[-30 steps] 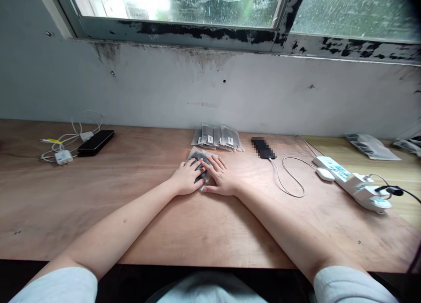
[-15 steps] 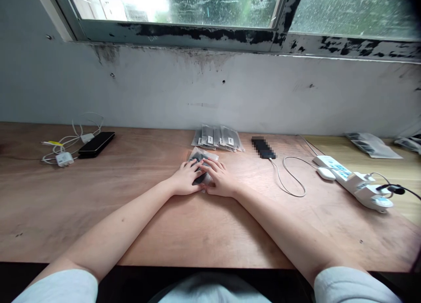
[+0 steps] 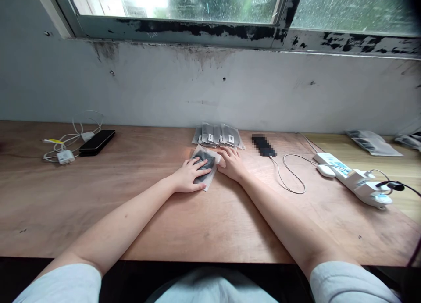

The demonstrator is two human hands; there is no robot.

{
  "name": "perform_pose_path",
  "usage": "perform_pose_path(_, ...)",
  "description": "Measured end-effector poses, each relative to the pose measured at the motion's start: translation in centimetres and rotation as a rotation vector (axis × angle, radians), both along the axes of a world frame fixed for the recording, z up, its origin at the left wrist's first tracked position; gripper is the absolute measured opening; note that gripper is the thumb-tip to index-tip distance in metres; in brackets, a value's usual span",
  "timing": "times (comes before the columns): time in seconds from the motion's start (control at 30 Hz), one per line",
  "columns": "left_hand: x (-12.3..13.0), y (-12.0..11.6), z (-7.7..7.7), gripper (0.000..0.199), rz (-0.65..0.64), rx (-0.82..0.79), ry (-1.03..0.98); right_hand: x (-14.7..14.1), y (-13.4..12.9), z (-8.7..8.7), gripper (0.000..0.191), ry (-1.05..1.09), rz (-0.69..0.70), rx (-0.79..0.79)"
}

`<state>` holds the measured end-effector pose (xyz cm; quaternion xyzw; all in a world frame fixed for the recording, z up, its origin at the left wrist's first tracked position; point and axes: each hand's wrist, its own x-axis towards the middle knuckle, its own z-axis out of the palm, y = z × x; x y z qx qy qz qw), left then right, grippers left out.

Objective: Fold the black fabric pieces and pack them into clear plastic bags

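Observation:
A clear plastic bag (image 3: 204, 168) with a dark grey item inside lies flat on the wooden desk (image 3: 98, 206), tilted at an angle. My left hand (image 3: 190, 175) rests on its lower left part, fingers pressing over the dark item and hiding part of it. My right hand (image 3: 232, 163) lies on the wood just right of the bag, fingertips at or very near its right edge. It holds nothing.
A row of sealed bags (image 3: 217, 135) lies just beyond my hands. A pixelated black phone (image 3: 263, 145) with a white cable, a white power strip (image 3: 348, 178), a black phone (image 3: 97, 142) and white cables (image 3: 66, 156) also sit on the desk. Further bags lie far right.
My right hand has moved off the bag to its right side. The bag has turned slightly, and my left hand stays on it.

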<state>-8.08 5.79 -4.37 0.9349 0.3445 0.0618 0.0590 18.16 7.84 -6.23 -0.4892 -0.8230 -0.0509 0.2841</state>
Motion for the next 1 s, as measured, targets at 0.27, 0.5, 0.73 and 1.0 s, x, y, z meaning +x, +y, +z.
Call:
perform_pose_path(0.27,0.2,-0.5,0.3,0.059,-0.069,-0.026,-0.059,1.3,0.9,-0.1,0.031,-0.021,0.007,0.056)
perform_pose_path(0.5,0.2,-0.3,0.4,0.056,-0.113,-0.045,-0.098,2.0,1.7,-0.8,0.022,-0.027,-0.011,0.118)
perform_pose_path(0.73,0.1,-0.3,0.3,0.053,-0.127,-0.043,-0.128,2.2,2.0,-0.7,0.019,-0.022,0.109,0.051)
perform_pose_path(1.0,0.3,-0.4,-0.1,0.033,-0.115,-0.011,-0.164,1.8,1.6,-0.4,0.026,0.124,0.238,-0.015)
